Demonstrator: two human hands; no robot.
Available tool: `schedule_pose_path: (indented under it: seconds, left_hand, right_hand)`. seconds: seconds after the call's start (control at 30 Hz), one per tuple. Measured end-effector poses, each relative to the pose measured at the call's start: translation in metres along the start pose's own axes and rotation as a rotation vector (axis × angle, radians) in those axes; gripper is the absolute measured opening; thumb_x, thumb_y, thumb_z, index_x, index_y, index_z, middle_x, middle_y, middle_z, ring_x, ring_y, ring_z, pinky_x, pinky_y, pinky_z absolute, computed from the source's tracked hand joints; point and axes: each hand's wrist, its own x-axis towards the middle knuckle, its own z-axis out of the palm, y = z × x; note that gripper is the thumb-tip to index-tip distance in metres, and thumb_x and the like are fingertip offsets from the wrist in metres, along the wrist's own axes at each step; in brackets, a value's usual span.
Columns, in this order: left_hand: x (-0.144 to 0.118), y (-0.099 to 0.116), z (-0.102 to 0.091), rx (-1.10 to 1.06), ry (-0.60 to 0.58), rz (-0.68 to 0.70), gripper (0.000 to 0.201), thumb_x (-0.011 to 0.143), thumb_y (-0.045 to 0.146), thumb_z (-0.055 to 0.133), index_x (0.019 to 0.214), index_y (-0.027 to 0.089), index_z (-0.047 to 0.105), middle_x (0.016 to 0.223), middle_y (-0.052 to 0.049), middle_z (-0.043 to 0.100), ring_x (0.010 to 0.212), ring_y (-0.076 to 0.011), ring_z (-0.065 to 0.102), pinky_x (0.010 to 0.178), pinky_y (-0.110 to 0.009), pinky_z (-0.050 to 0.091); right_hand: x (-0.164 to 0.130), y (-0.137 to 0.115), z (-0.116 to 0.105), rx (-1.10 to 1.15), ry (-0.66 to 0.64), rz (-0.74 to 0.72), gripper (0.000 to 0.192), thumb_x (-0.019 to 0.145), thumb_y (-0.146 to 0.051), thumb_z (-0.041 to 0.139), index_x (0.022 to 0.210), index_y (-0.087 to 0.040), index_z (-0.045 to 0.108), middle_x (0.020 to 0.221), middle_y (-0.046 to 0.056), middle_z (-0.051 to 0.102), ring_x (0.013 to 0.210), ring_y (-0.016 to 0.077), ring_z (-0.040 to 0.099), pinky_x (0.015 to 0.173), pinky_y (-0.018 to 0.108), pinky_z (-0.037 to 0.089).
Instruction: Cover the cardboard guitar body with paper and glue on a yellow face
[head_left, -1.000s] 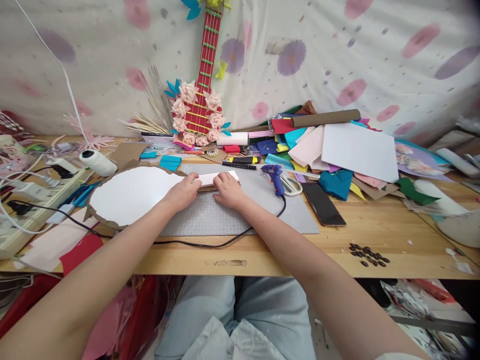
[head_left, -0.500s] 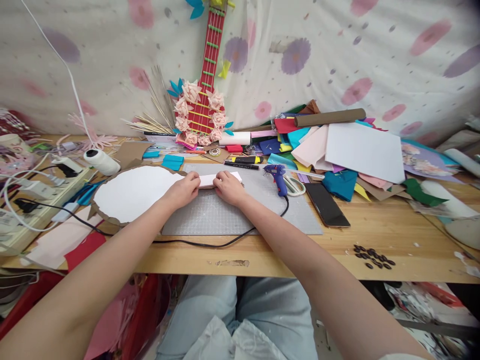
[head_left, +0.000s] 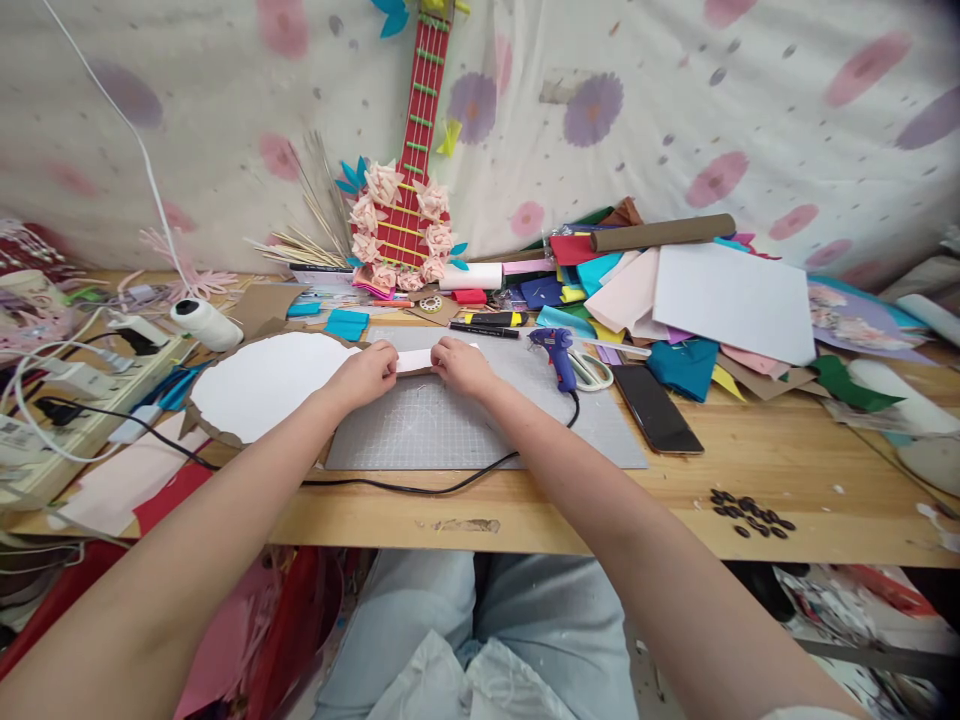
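Observation:
A narrow white paper-covered cardboard strip [head_left: 414, 361] runs between my hands above the grey cutting mat [head_left: 435, 435]. My left hand [head_left: 367, 375] grips its left part, fingers closed. My right hand [head_left: 461, 366] pinches the strip further right; a bit of white shows past its fingers. Brown cardboard shows along the strip's lower edge. Left of my left hand lies a large rounded cardboard piece faced with white paper [head_left: 262, 385]; whether the strip is joined to it is hidden behind my left hand.
A blue glue gun [head_left: 555, 358] with a black cord, white-handled scissors [head_left: 592, 370] and a phone [head_left: 658, 408] lie to the right. Small dark beads [head_left: 750, 512] sit near the front edge. Behind stand a decorated red guitar [head_left: 405, 215] and a thread spool [head_left: 207, 324]; a power strip [head_left: 82, 410] is left.
My right hand has shifted slightly right along the strip. The strip has tipped a little, showing more of its white face. Both hands keep their hold.

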Motion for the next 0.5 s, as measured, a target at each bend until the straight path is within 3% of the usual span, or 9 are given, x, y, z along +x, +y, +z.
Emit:
schedule_pose_path:
  seconds: [0.33, 0.5]
  left_hand:
    - [0.013, -0.01, -0.002, -0.059, -0.043, -0.024, 0.003, 0.068, 0.016, 0.051, 0.067, 0.019, 0.05, 0.097, -0.006, 0.06, 0.093, -0.0201, 0.056, 0.084, -0.033, 0.044]
    - [0.019, -0.011, -0.006, -0.072, -0.105, -0.15, 0.013, 0.067, 0.022, 0.058, 0.079, 0.019, 0.055, 0.092, -0.003, 0.062, 0.089, -0.0192, 0.057, 0.079, -0.031, 0.045]
  right_hand:
    - [0.008, 0.004, 0.002, 0.004, -0.017, 0.04, 0.012, 0.086, -0.024, 0.052, 0.092, -0.017, 0.059, 0.099, 0.007, 0.059, 0.088, 0.0177, 0.055, 0.066, 0.027, 0.037]
    - [0.011, 0.008, 0.006, 0.011, -0.007, 0.024, 0.01, 0.084, -0.024, 0.053, 0.089, -0.018, 0.06, 0.096, 0.006, 0.061, 0.089, 0.0181, 0.055, 0.067, 0.027, 0.036]
